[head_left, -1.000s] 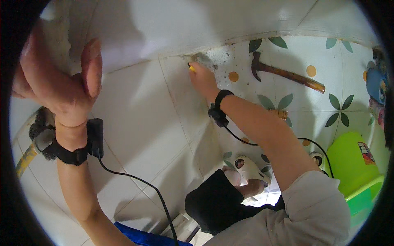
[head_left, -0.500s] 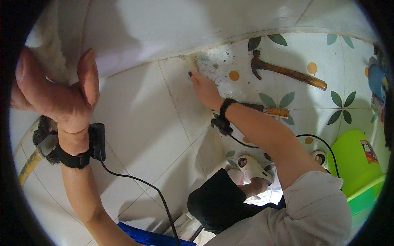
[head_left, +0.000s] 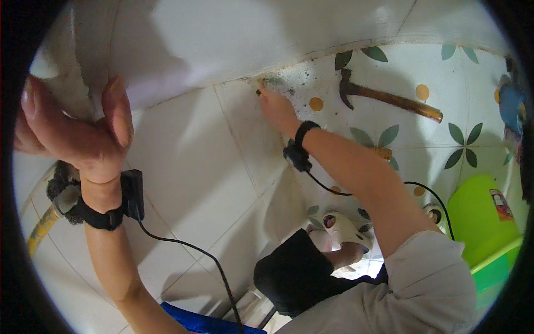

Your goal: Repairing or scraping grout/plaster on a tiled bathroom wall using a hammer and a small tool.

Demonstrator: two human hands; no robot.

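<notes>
At the seam between wall and floor, my right hand (head_left: pixel 277 111) is closed, fingertips pressed together. A small dark tip (head_left: pixel 258 93) shows at its fingers; the kind of thing cannot be made out. Grey crumbs and dirt (head_left: pixel 289 89) lie beside it. My left hand (head_left: pixel 78 131), thumb and fingers apart, is up at the far left against a pale, rough-edged white surface (head_left: pixel 72 78); whether it presses there is unclear. A claw hammer (head_left: pixel 389 100) with a wooden handle lies right of my right hand. Under my right forearm, a wooden handle end (head_left: pixel 384 153) peeks out.
A lime-green plastic tub (head_left: pixel 481 209) stands at the right, near a blue item (head_left: pixel 510 108). White tiled wall (head_left: pixel 233 33) curves along the top. Cables (head_left: pixel 194 250) run from both wristbands. A yellow-handled tool (head_left: pixel 41 231) with a dark fuzzy head sits below my left hand.
My right hand has shifted slightly up and left toward the wall seam, its forearm covering more of the wooden-handled tool. My left hand has dipped a little. The hammer stays put.
</notes>
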